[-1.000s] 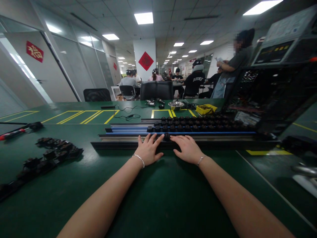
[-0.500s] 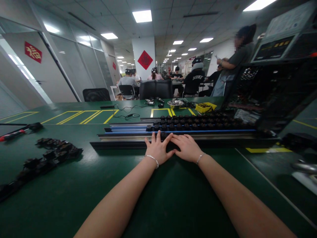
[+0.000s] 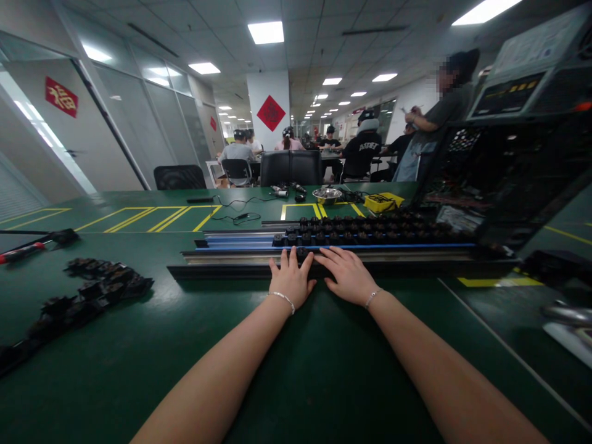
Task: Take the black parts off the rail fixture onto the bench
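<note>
My left hand point(image 3: 291, 281) lies with spread fingers over the front black rail point(image 3: 222, 271), its fingertips beside a small black part point(image 3: 303, 251) in the metal channel. On the right of that part, my right hand point(image 3: 348, 275) rests on the same rail, fingers stretched out and angled to the left. A narrow gap separates the two hands. Behind them run a blue-edged rail point(image 3: 235, 244) and rows of black round-topped parts point(image 3: 365, 237). What lies under my palms is hidden.
A chain of black parts point(image 3: 99, 285) and a red-handled tool point(image 3: 23, 253) lie at left. Farther back are a metal bowl point(image 3: 327, 195) and a yellow container point(image 3: 383, 201). A dark open-fronted rack point(image 3: 504, 160) stands at right; a person point(image 3: 435, 117) stands behind it.
My hands have moved slightly apart, and their fingertips no longer touch. The small black part between them shows more clearly.
</note>
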A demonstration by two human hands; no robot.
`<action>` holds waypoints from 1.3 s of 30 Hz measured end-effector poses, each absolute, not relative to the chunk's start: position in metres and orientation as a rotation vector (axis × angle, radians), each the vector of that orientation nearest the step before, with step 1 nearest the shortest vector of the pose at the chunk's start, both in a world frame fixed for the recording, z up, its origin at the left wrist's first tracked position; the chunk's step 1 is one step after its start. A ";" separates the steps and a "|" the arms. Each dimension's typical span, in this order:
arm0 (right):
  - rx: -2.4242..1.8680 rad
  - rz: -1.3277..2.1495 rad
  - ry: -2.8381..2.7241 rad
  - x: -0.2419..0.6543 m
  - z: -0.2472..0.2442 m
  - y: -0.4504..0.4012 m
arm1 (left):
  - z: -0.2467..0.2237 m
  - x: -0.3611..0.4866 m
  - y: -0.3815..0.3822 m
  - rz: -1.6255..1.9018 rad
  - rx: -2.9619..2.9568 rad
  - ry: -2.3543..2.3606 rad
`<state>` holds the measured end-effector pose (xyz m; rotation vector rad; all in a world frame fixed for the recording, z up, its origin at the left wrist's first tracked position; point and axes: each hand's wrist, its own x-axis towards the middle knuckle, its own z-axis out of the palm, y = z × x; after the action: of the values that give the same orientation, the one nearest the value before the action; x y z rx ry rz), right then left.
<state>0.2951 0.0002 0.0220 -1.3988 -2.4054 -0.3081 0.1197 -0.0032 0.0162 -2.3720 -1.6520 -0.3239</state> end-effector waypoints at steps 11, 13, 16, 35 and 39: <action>-1.448 -0.358 -2.432 0.294 0.023 0.001 | 0.020 0.112 -0.007 -0.286 -2.303 -1.660; -1.449 -0.356 -2.436 0.294 0.023 0.000 | 0.020 0.110 -0.007 -0.274 -2.301 -1.662; -1.448 -0.344 -2.445 0.294 0.024 0.000 | 0.021 0.108 -0.007 -0.268 -2.294 -1.676; -1.437 -0.344 -2.439 0.295 0.024 0.001 | 0.036 0.107 -0.011 -0.069 -2.270 -1.843; -1.438 -0.346 -2.440 0.295 0.023 0.001 | 0.038 0.106 -0.012 -0.043 -2.255 -1.850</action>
<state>0.2951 0.0012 0.0233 -1.4382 -2.4403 -0.3461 0.1063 -0.0117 0.0382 -2.2545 -1.8499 -0.0432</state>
